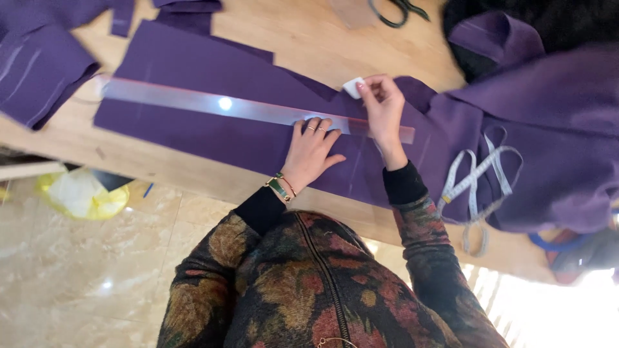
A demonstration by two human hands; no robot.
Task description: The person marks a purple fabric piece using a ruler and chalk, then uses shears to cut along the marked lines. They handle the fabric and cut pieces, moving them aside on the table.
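On the wooden counter (303, 32), nearest the body, the left hand (311, 151) lies open and flat, fingers pinning a long clear ruler (219, 104) across purple cloth (193, 96). Just beyond, the right hand (383, 106) pinches a small white chalk (352, 87) at the ruler's far edge. The cloth looks soft, limp and light (likely to creep unless pressed flat); the ruler seems stiff and slick.

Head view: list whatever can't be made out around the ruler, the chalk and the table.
- Scissors: cut off by the top edge.
- Clear ruler: right stretch hidden under the left hand and right hand; markings blurred.
- White chalk: partly covered by right fingertips.
- Blue ring: mostly under purple fabric.
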